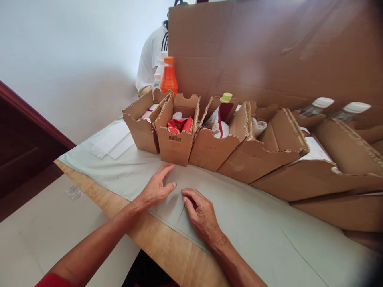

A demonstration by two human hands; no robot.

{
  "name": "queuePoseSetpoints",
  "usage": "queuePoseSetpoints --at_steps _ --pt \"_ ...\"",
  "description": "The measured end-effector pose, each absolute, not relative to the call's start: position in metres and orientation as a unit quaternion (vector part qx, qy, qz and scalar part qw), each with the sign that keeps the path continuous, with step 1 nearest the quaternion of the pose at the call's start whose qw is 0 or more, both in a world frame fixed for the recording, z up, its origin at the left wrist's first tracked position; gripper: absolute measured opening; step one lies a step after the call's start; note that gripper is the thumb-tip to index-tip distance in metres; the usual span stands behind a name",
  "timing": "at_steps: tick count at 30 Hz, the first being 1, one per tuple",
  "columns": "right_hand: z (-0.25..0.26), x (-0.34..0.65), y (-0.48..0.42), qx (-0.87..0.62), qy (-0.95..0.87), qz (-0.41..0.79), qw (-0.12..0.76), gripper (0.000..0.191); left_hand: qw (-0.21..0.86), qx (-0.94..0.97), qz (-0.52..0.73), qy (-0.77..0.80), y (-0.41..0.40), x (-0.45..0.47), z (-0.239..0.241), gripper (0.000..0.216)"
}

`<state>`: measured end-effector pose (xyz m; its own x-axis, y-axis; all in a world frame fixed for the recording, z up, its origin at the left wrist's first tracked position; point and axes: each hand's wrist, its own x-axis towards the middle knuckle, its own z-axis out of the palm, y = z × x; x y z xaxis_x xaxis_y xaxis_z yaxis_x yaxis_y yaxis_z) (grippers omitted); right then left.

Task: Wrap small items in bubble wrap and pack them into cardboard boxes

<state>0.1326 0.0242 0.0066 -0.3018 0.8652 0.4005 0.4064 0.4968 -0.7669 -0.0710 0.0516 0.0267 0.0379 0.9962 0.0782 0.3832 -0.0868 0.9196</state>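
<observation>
My left hand [155, 189] hovers over or rests on the pale cloth [239, 215], fingers stretched and thumb apart, holding nothing. Its fingertips are close to the front of a small cardboard box with a barcode [175, 149], which contains a red packet [180, 125]. To the right, my right hand [202, 215] is loosely curled, with a gap between thumb and fingers and nothing seen in it. Beside the barcode box stands a cardboard bin [209, 149] with a white and dark-red packet [220, 121]. Another bin [142, 133] on the left holds white and purple packs [149, 113].
More cardboard bins [263, 159] run rightward along the table. Behind them are an orange bottle [169, 77], white-capped bottles [321, 103] and a tall cardboard panel [254, 48]. White papers [112, 139] lie at left. The wooden table edge [98, 195] is exposed. A person in white [149, 59] is beyond.
</observation>
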Motion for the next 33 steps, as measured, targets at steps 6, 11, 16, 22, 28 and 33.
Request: queuePoseSetpoints --at_steps 6,11,16,22,28,33 --pt "0.009 0.131 0.025 -0.423 -0.763 0.265 0.412 0.020 0.313 0.603 0.429 0.595 0.106 -0.080 0.041 0.047" --pt "0.012 0.131 0.024 -0.432 -0.763 0.269 0.399 0.021 0.297 0.609 0.427 0.599 0.110 -0.074 0.034 0.047" --pt "0.010 0.132 0.024 -0.431 -0.760 0.282 0.397 0.022 0.242 0.634 0.438 0.589 0.062 -0.087 0.044 0.035" --pt "0.009 0.134 0.027 -0.422 -0.758 0.290 0.404 0.019 -0.047 0.613 0.521 0.592 0.075 -0.147 0.102 0.057" --pt "0.009 0.132 0.027 -0.429 -0.761 0.280 0.398 0.021 -0.047 0.679 0.454 0.574 0.136 -0.182 0.150 0.016" --pt "0.009 0.130 0.026 -0.433 -0.759 0.276 0.401 0.022 -0.019 0.688 0.472 0.551 0.114 -0.181 0.150 0.014"
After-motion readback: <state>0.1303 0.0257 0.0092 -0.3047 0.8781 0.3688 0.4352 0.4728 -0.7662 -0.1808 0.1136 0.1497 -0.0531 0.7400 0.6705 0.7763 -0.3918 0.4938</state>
